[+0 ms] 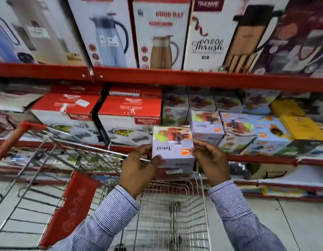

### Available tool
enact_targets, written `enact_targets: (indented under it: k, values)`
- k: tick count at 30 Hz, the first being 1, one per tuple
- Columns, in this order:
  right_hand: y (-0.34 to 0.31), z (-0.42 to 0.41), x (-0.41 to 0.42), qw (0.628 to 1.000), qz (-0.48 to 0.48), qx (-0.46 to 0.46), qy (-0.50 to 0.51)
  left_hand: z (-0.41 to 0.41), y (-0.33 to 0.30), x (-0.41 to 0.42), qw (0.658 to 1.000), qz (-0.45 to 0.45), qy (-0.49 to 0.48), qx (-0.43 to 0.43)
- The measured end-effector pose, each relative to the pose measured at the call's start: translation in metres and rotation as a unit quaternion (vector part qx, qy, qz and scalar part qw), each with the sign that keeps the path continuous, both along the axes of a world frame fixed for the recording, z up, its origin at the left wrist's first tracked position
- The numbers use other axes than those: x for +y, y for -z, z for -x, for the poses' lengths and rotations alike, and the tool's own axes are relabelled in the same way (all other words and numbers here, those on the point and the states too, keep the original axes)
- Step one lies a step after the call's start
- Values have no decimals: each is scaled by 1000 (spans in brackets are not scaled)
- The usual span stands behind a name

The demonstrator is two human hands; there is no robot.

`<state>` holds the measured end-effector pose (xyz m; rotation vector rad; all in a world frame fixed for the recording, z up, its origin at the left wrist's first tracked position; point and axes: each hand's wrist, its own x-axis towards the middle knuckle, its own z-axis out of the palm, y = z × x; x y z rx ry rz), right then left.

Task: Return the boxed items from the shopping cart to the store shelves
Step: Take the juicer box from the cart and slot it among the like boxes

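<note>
A lilac juicer box (172,142), printed upside down with fruit pictures, is held above the wire shopping cart (202,196). My left hand (139,169) grips its left side and lower corner. My right hand (210,160) presses against its right side. Just beyond it, on the middle shelf (256,158), stand matching juicer boxes (206,124), stacked in rows. A gap shows on that shelf directly behind the held box.
Red-and-white cookware boxes (129,116) sit left of the juicers. Tall jug and flask boxes (160,37) line the upper shelf. Yellow boxes (302,127) stand at the right. A second cart with a red handle (17,136) is at the left.
</note>
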<state>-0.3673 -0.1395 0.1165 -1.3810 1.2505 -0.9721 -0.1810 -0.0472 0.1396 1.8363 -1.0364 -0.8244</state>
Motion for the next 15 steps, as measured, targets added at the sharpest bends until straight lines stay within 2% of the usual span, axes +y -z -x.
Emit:
enact_targets:
  k: [7,15]
  values:
    - [-24,-3,-28,999,37,10,-3,-4,-23,-34,999,38,18,-8]
    - [-4,3,-55,999,24,28,1,3,-2,-58,999,34,40,6]
